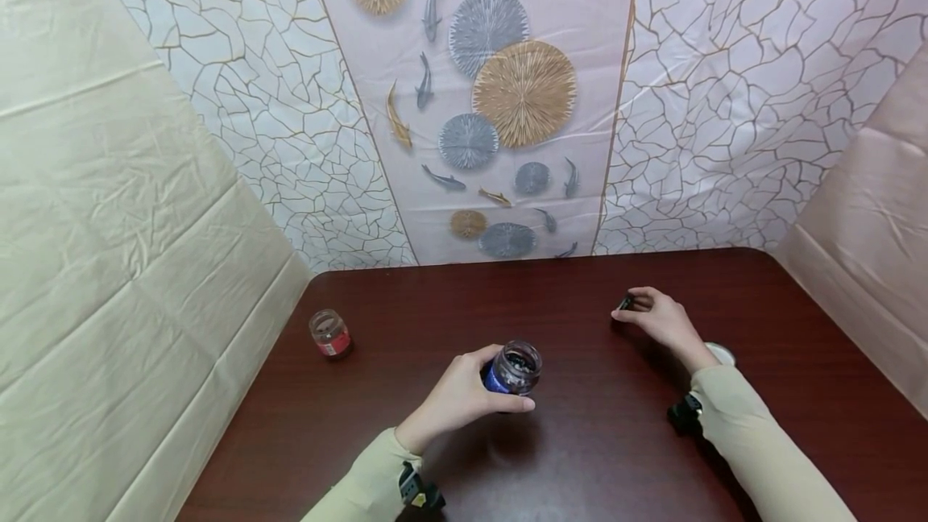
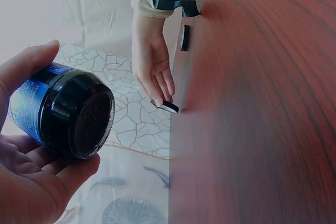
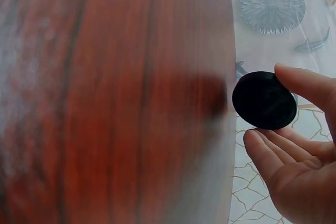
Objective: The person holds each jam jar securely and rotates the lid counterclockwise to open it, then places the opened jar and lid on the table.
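Observation:
My left hand (image 1: pixel 467 393) grips an open glass jar (image 1: pixel 524 369) with a blue label and dark contents, tilted and held above the table. In the left wrist view the jar's dark base (image 2: pixel 94 121) faces the camera, with thumb and fingers on opposite sides. Farther right, my right hand (image 1: pixel 660 319) pinches a round black lid (image 3: pixel 264 100) by its edge, between thumb and fingertips. The lid is just above the table near its far right part, apart from the jar. Its black top face shows in the right wrist view.
An open glass jar with a red label (image 1: pixel 331 334) stands on the dark red-brown table (image 1: pixel 420 304) at the left. Another lid, pale on top (image 1: pixel 720 354), lies by the right wrist. Patterned cloth walls (image 1: pixel 348 184) rise behind and at both sides.

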`<state>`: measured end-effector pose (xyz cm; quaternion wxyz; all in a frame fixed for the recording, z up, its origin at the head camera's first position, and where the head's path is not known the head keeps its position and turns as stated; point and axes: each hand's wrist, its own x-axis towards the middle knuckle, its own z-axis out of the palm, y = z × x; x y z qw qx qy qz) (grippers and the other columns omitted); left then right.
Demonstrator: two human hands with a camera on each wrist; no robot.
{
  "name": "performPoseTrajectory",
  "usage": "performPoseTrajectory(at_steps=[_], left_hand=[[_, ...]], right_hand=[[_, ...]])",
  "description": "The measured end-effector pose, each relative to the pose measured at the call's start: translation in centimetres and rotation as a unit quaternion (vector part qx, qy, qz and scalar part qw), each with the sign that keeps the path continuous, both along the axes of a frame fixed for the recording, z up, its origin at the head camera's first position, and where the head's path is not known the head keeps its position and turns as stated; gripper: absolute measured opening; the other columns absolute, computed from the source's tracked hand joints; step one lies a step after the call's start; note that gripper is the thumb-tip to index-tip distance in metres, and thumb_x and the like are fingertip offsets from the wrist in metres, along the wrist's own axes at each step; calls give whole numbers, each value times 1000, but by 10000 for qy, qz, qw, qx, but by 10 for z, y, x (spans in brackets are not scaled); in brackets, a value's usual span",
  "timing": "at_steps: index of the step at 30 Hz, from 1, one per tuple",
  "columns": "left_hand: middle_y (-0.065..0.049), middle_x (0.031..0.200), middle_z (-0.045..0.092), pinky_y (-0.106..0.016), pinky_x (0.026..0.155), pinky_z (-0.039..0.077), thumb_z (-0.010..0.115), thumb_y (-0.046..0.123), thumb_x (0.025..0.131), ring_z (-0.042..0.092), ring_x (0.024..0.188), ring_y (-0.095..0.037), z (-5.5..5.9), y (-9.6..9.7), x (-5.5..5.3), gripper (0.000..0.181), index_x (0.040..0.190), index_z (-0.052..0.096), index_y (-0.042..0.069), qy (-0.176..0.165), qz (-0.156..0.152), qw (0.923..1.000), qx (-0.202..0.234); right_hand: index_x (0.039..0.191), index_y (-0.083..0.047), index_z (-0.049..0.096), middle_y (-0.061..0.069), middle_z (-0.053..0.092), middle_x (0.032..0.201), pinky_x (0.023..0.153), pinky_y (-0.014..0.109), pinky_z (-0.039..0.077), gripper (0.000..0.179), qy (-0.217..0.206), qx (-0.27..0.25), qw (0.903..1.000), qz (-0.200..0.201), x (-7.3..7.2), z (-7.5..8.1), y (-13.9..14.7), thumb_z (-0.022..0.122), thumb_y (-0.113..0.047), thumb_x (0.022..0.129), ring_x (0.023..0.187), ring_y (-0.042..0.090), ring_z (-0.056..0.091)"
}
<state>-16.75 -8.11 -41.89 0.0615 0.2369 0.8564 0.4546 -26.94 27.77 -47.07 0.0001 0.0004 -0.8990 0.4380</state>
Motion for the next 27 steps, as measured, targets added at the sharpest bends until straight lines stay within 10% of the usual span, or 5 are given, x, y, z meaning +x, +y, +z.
performPoseTrajectory(at_steps=[27], left_hand=[[12,103,69,-27,78,52,89,48,72,63,90,-7,-2,-2,1,64,123,66,17,-141,94,9998,135]], right_hand=[[139,17,44,39,54,130,93,59,46,76,15,1050,9944,127,5,2,11,68,-40,96,117,51,53]])
